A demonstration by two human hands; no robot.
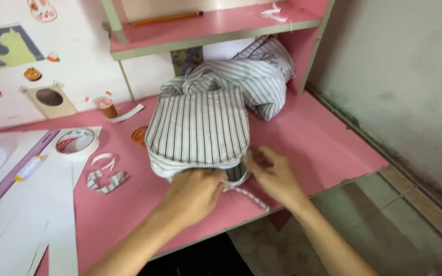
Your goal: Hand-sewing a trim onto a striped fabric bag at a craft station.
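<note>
**Both hands at near edge of striped cloth on pink desk**

Pink laminate desk top [328,143] fills the middle of the view, grey-green tiled floor [384,225] to the near right, grubby pale wall [405,61] far right. Pink upper shelf [205,28] across the far side, orange pencil [167,18] lying on it. Large white paper sheets [31,214] cover the near left of the desk.

White-and-dark striped fabric garment [200,128] sits mid-desk: flat folded panel near, bunched rest piled far and right under the shelf. Its near edge is where both hands work.

Left hand [193,197] on the near edge of the fabric, fingers curled and pressed together, tips tucked at the hem; exact pinch hidden. Right hand [272,174] just right of it, thumb and fingers pinching a narrow striped fabric strip [249,197] that trails toward the near desk edge. Hands close, almost touching.

Roll of white tape [76,143] left of the garment, partly on paper. Small striped fabric scraps [106,181] near it, well apart from hands. Small brown-and-pink spool [108,108] far left by the back panel.
</note>
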